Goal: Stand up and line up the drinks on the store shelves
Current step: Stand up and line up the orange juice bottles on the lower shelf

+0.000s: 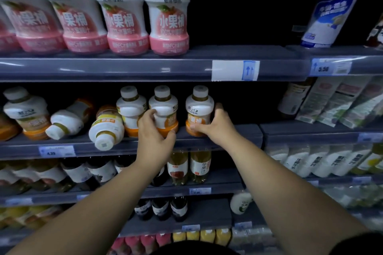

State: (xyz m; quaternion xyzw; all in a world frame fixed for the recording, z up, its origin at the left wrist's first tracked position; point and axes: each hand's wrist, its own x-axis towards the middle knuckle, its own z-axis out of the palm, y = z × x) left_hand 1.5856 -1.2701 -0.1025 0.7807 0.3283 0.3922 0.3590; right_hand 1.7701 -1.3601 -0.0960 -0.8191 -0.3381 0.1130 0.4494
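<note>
On the grey metal middle shelf (232, 130), the right hand (215, 126) has its grip clamped on a white plastic juice bottle with an orange base (199, 105), which stands upright at the row's right end. Just left of that bottle, the left hand (154, 132) has its grip curled round a second upright bottle (163, 105). A third upright bottle (130, 107) stands left again. Farther left of the end bottle, a toppled bottle (105, 128) and another fallen bottle (66, 121) lie on their sides. The job looks partly done: three stand, with uneven gaps, and the two fallen ones remain to be raised and lined up.
</note>
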